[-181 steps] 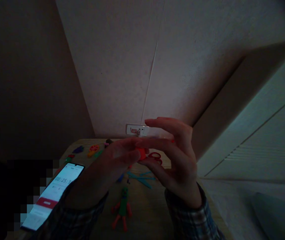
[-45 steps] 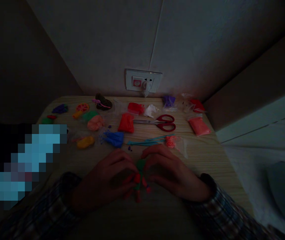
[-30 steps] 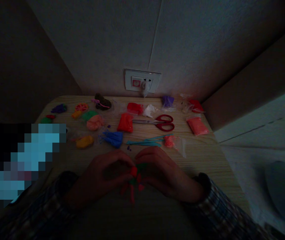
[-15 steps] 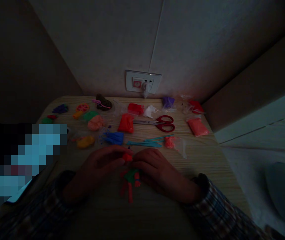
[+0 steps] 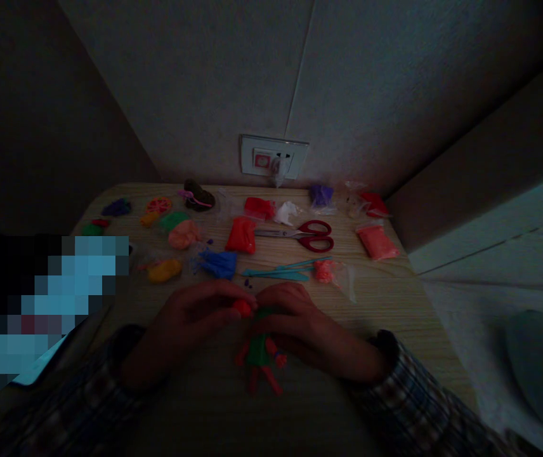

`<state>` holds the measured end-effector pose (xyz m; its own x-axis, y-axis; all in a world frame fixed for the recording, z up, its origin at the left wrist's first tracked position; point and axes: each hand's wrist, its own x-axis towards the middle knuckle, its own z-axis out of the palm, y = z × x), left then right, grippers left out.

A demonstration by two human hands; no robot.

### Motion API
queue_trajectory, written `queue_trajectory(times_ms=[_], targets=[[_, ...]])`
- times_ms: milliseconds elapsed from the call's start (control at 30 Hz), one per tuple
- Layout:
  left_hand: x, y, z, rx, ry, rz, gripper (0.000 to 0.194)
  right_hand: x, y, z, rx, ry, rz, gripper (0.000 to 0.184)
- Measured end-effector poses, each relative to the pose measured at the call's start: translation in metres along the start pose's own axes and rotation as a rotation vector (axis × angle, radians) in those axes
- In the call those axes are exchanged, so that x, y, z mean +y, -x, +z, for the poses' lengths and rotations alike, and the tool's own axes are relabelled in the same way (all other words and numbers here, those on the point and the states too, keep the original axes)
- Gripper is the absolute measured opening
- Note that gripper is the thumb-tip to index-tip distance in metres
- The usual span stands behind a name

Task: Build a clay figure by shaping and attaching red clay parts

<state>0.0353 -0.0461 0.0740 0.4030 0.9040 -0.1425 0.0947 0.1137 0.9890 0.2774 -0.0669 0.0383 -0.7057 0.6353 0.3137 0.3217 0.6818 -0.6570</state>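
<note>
My left hand [image 5: 195,317] pinches a small red lump of clay [image 5: 242,308] between thumb and fingers, just left of my other hand. With bent fingers, my right hand [image 5: 300,320] is closed on the upper part of a small clay figure [image 5: 259,350]. The figure has a green body, reddish-orange arms and legs, and a dark blue band at one wrist. Its top is partly hidden behind my right fingers. Tiny purple bits [image 5: 247,283] lie on the table beyond my hands.
Scissors with red handles [image 5: 316,235] and blue modelling tools [image 5: 278,273] lie on the wooden table [image 5: 395,324]. Around them are bags of red clay [image 5: 242,235], blue clay [image 5: 219,263] and pink clay [image 5: 377,241]. A lit, pixelated screen [image 5: 57,304] stands at the left.
The clay figure has swung to the right and shows more of its green body below my right hand. The red lump has shifted slightly down, still in my left fingers.
</note>
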Motion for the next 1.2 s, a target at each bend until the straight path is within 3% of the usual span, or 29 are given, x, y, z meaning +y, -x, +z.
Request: queue_trajectory(times_ms=[200, 433, 600, 867, 1200], targets=[[-0.001, 0.000, -0.001, 0.074, 0.047, -0.056, 0.010, -0.003, 0.002, -0.020, 0.043, 0.018, 0.022, 0.025], [-0.002, 0.001, 0.000, 0.133, 0.063, -0.098, 0.016, 0.011, 0.014, -0.042, 0.355, 0.145, 0.176, 0.020], [-0.002, 0.001, 0.001, 0.116, 0.074, -0.112, 0.018, 0.025, 0.016, -0.040, 0.457, 0.316, 0.271, 0.025], [-0.004, 0.002, -0.002, 0.084, 0.093, -0.102, 0.022, 0.053, 0.011, -0.039, 0.438, 0.507, 0.380, 0.040], [-0.008, 0.000, -0.003, 0.067, 0.048, -0.034, 0.017, 0.067, -0.005, -0.047, 0.405, 0.571, 0.471, 0.028]])
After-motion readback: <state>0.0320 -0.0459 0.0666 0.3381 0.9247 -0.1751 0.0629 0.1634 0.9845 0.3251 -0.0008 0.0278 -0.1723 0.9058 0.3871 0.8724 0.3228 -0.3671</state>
